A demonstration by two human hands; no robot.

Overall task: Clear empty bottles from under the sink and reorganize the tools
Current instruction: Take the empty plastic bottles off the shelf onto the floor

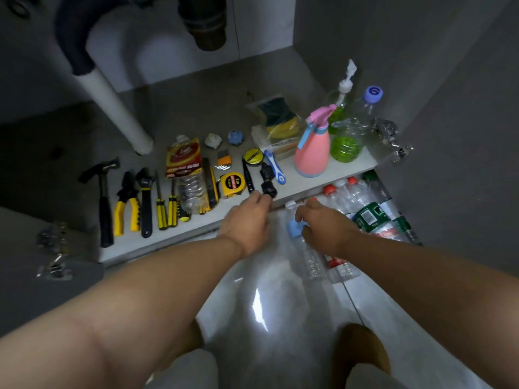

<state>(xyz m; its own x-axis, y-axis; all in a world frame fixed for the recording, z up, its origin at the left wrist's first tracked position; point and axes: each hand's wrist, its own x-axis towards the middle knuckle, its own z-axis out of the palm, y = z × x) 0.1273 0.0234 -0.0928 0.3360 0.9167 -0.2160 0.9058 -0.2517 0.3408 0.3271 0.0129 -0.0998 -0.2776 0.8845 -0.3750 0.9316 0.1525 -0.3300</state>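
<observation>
The hands are held apart. The right hand (328,228) is curled round the neck of a blue-capped bottle (309,259), a clear, ribbed plastic cylinder held over the glossy floor tiles (280,310). The fingertips of the left hand (247,220) are placed at the near end of a black knurled fitting (266,179); whether it is gripped cannot be told.

Left of the left hand, tools are laid in a row on the white cabinet shelf (297,182):
- a yellow tape measure (233,185)
- a clear red-labelled bottle (188,178)
- a black wrench (146,197)
- yellow-handled pliers (126,206)
- a hammer (104,197)

A pink spray bottle (313,150) stands beyond the right hand. To its right, clear empty bottles (362,203) are piled on the floor.
</observation>
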